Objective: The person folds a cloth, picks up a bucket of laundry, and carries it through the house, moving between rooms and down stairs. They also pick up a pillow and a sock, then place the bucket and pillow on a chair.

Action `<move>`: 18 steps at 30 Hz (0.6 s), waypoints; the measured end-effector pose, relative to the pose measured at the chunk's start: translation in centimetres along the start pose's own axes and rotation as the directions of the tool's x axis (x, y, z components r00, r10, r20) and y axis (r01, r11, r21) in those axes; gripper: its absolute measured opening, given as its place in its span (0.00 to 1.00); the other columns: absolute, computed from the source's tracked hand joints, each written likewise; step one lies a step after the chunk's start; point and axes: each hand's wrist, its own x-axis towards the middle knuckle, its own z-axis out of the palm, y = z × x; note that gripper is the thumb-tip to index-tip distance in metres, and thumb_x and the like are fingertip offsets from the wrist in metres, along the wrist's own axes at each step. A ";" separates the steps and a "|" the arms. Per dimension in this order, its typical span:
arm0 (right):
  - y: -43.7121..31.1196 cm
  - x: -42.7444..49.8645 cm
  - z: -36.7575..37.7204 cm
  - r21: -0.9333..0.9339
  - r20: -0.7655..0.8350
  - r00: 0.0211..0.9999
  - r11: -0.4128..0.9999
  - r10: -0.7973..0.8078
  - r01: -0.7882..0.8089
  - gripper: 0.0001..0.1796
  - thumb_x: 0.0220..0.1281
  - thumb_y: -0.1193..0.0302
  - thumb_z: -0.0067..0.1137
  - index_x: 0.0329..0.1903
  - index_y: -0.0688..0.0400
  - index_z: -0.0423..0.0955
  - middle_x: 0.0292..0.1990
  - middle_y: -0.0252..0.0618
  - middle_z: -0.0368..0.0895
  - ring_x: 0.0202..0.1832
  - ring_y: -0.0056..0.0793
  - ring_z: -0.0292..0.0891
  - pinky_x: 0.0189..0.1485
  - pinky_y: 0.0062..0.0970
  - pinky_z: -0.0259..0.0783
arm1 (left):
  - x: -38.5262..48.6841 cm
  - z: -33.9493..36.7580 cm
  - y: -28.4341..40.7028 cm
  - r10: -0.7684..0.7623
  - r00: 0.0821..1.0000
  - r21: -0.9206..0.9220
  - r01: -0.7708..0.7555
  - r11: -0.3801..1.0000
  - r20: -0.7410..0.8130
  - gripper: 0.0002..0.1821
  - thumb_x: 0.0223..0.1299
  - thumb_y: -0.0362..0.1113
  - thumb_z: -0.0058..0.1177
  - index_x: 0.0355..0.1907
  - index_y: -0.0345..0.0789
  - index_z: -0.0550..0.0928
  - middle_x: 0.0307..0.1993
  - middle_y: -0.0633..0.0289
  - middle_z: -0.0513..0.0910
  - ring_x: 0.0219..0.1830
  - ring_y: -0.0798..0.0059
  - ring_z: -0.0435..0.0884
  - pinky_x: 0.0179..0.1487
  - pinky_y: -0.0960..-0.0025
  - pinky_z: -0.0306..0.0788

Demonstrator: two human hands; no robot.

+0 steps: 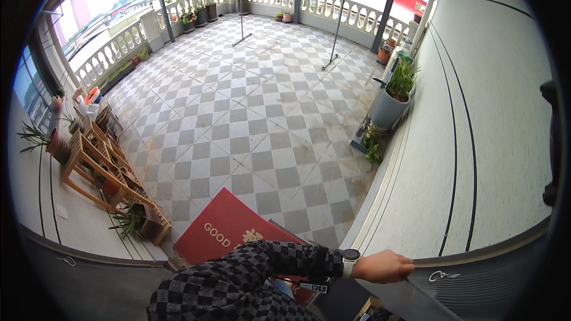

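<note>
My left arm, in a dark checked sleeve [209, 281] with a watch [351, 262] at the wrist, reaches across to the right. My left hand [386, 266] has its fingers closed on the edge of a grey translucent door curtain [428, 298] that hangs along the doorway's right side. A white hook [439, 275] is on the curtain beside the hand. My right hand is out of view. Under my arm lies a red doormat [223, 223] with printed lettering, partly hidden by the sleeve. A strip with a printed code [314, 286] shows below the forearm.
Beyond the doorway is a checked tile floor [250, 129]. Wooden plant shelves [96, 169] stand left. At right, a tall grey planter [390, 109] and a long-handled dustpan [359, 142] stand by the wall. A metal clothes rack [341, 22] is farther back, before a balustrade [321, 2].
</note>
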 end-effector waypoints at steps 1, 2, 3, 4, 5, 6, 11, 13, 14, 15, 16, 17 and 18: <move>0.1 0.5 0.0 -0.005 0.014 1.000 1.000 0.012 -0.012 0.26 0.66 0.70 0.47 0.65 0.62 0.56 0.45 0.55 0.79 0.44 0.46 0.77 0.45 0.43 0.73 | 0.2 -0.1 0.0 -0.057 0.996 0.013 0.056 0.998 0.064 0.07 0.56 0.32 0.52 0.32 0.34 0.69 0.31 0.57 0.72 0.33 0.57 0.76 0.31 0.58 0.70; 0.2 1.0 0.1 -0.013 0.026 1.000 1.000 0.017 -0.017 0.26 0.66 0.70 0.47 0.65 0.62 0.56 0.45 0.55 0.79 0.44 0.46 0.77 0.44 0.43 0.73 | 0.4 -0.2 0.0 -0.004 1.000 0.005 0.004 1.000 -0.007 0.07 0.56 0.32 0.51 0.32 0.34 0.69 0.31 0.57 0.72 0.33 0.56 0.76 0.31 0.59 0.70; 0.4 1.4 0.1 -0.018 0.036 0.999 0.999 0.026 -0.026 0.27 0.67 0.70 0.46 0.66 0.61 0.56 0.45 0.55 0.79 0.44 0.47 0.77 0.44 0.43 0.73 | 0.6 -0.2 0.0 -0.006 1.000 0.016 0.006 1.000 -0.013 0.07 0.56 0.32 0.51 0.32 0.33 0.69 0.31 0.56 0.73 0.33 0.56 0.76 0.32 0.59 0.70; 0.4 1.9 0.3 -0.026 0.047 0.998 0.999 0.038 -0.037 0.27 0.67 0.70 0.46 0.66 0.61 0.55 0.44 0.55 0.79 0.44 0.47 0.77 0.44 0.44 0.73 | 0.7 -0.2 0.1 0.013 0.999 0.015 -0.012 1.000 -0.043 0.07 0.57 0.32 0.51 0.32 0.33 0.69 0.31 0.56 0.73 0.34 0.56 0.76 0.32 0.59 0.70; 0.8 2.3 0.2 -0.033 0.048 0.998 0.999 0.044 -0.043 0.27 0.67 0.70 0.46 0.66 0.61 0.55 0.44 0.55 0.79 0.43 0.47 0.77 0.43 0.44 0.73 | 0.8 0.0 0.1 -0.012 1.000 0.036 0.013 0.999 -0.028 0.07 0.57 0.32 0.51 0.32 0.33 0.69 0.31 0.56 0.73 0.33 0.55 0.76 0.32 0.59 0.70; 1.1 2.6 0.2 -0.037 0.056 0.997 0.998 0.046 -0.044 0.27 0.67 0.69 0.46 0.66 0.61 0.55 0.44 0.55 0.79 0.43 0.47 0.77 0.43 0.44 0.73 | 1.0 0.3 0.2 -0.017 0.999 0.045 0.019 0.999 -0.038 0.06 0.57 0.32 0.51 0.32 0.33 0.69 0.31 0.56 0.73 0.33 0.55 0.76 0.33 0.59 0.70; 3.4 3.7 -0.9 -0.012 0.068 0.998 1.000 0.017 -0.017 0.27 0.68 0.69 0.44 0.67 0.61 0.53 0.43 0.55 0.80 0.42 0.48 0.78 0.41 0.45 0.74 | 1.6 1.2 0.1 -0.173 0.979 0.038 0.178 0.983 -0.107 0.07 0.55 0.34 0.51 0.31 0.34 0.70 0.31 0.55 0.76 0.33 0.53 0.77 0.36 0.57 0.70; 4.2 3.7 -1.3 0.007 0.070 0.997 1.000 0.024 -0.025 0.27 0.68 0.69 0.44 0.67 0.61 0.52 0.42 0.55 0.80 0.41 0.49 0.78 0.40 0.45 0.74 | 1.7 0.7 -0.4 -0.222 0.965 0.007 0.225 0.974 -0.138 0.08 0.55 0.35 0.53 0.34 0.35 0.73 0.33 0.53 0.78 0.36 0.53 0.79 0.39 0.59 0.71; 4.5 3.6 -1.5 0.022 0.078 0.996 0.999 0.032 -0.033 0.27 0.69 0.69 0.44 0.67 0.60 0.52 0.42 0.56 0.80 0.41 0.49 0.78 0.40 0.45 0.74 | 1.7 0.3 -0.6 -0.346 0.936 0.119 0.352 0.928 -0.071 0.07 0.56 0.35 0.52 0.35 0.35 0.74 0.34 0.53 0.78 0.36 0.52 0.78 0.39 0.59 0.71; 4.6 3.9 -1.5 0.027 0.089 0.995 0.999 0.043 -0.046 0.27 0.69 0.69 0.43 0.67 0.60 0.52 0.42 0.56 0.80 0.40 0.49 0.78 0.39 0.45 0.74 | 1.7 -0.3 -1.2 -0.383 0.919 0.147 0.392 0.908 -0.090 0.07 0.57 0.35 0.52 0.35 0.36 0.74 0.33 0.53 0.78 0.36 0.53 0.78 0.39 0.60 0.70; 4.9 3.9 -1.5 0.030 0.107 0.992 0.997 0.062 -0.065 0.27 0.69 0.69 0.43 0.68 0.60 0.51 0.42 0.56 0.80 0.40 0.50 0.78 0.39 0.46 0.74 | 1.7 -0.9 -1.6 -0.360 0.923 0.175 0.380 0.908 -0.137 0.06 0.58 0.35 0.52 0.34 0.36 0.74 0.30 0.54 0.77 0.35 0.56 0.78 0.39 0.61 0.70; 4.9 4.3 -1.5 0.035 0.127 0.989 0.996 0.080 -0.085 0.27 0.69 0.69 0.43 0.68 0.60 0.51 0.41 0.56 0.80 0.40 0.50 0.78 0.39 0.46 0.74 | 1.6 -1.4 -2.2 -0.363 0.919 0.272 0.393 0.879 -0.154 0.05 0.59 0.33 0.52 0.38 0.36 0.75 0.31 0.55 0.78 0.34 0.63 0.78 0.39 0.65 0.71; 5.1 4.5 -1.4 0.035 0.150 0.982 0.992 0.113 -0.119 0.27 0.69 0.69 0.43 0.68 0.60 0.50 0.41 0.56 0.80 0.40 0.50 0.78 0.38 0.46 0.74 | 1.5 -2.0 -2.8 -0.350 0.923 0.135 0.372 0.918 -0.162 0.07 0.58 0.30 0.53 0.40 0.35 0.77 0.33 0.58 0.81 0.34 0.68 0.79 0.40 0.66 0.72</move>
